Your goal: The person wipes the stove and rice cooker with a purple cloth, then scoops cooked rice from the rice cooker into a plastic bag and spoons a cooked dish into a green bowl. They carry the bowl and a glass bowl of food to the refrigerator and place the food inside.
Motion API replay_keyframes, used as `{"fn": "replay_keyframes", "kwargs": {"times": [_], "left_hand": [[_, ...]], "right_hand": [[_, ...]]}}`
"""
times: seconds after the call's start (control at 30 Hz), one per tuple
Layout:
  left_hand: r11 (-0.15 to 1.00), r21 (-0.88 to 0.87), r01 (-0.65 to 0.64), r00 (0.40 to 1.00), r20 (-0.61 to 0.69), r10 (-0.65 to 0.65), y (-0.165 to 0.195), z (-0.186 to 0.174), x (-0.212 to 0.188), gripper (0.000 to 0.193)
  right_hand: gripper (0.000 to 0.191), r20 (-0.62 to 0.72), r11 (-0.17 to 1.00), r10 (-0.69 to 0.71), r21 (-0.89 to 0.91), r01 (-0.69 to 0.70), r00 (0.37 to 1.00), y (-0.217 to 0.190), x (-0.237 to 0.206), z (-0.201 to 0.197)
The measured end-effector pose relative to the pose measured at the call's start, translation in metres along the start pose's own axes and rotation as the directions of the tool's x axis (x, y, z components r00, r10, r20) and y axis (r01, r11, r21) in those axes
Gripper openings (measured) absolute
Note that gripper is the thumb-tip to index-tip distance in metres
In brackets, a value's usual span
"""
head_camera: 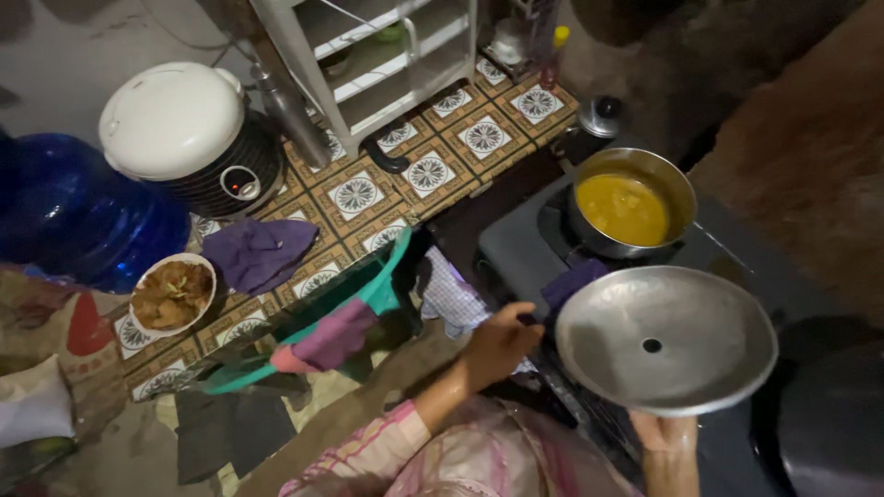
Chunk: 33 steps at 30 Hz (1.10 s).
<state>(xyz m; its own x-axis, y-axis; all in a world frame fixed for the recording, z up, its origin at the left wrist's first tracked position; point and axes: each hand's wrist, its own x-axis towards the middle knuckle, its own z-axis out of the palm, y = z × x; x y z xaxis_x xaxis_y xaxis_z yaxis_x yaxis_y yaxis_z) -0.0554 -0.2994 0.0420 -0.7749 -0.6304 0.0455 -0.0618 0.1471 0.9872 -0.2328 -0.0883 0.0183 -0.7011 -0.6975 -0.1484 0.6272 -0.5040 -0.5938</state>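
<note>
Bowl of food: well off to the left of our fingers, on the patterned floor beside a purple cloth.
Left hand: our fingers curl shut around the stove's front edge; what they grip, we cannot tell.
Pot of yellow curry: on the stove, beyond our fingers.
Right hand: our fingers hold the metal lid by its near rim.

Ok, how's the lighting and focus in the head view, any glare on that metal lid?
Head view: dim overall, the right side and lower corners fall into deep shadow; the metal lid shows only a soft sheen, no harsh glare; the pot of yellow curry is lit clearly; the left hand looks slightly soft; edges bend a little from the wide lens.
</note>
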Motion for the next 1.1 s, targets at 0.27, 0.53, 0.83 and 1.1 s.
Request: {"fn": "replay_keyframes", "kwargs": {"times": [0.27,0.53,0.83,1.1], "left_hand": [[0.720,0.608,-0.335,0.788,-0.238,0.568,0.017,-0.121,-0.026,0.033],[0.575,0.818,-0.024,0.950,-0.160,0.268,0.018,-0.253,-0.074,0.052],[0.818,0.531,-0.223,0.964,0.242,0.106,-0.063,-0.308,-0.077,0.040],[0.767,0.617,-0.175,0.984,0.120,0.128,-0.108,-0.286,-0.083,0.041]], "right_hand": [[0.025,-0.054,0.973,-0.019,-0.230,0.006,0.998,0.042,0.043,-0.007],[0.017,-0.114,0.701,-0.140,-0.713,0.017,0.984,0.107,0.085,0.127],[0.022,0.103,0.328,-0.029,-0.938,0.107,0.994,0.241,0.144,0.337],[0.035,0.194,-0.224,0.163,-0.947,0.228,0.967,0.439,0.202,0.400]]}}
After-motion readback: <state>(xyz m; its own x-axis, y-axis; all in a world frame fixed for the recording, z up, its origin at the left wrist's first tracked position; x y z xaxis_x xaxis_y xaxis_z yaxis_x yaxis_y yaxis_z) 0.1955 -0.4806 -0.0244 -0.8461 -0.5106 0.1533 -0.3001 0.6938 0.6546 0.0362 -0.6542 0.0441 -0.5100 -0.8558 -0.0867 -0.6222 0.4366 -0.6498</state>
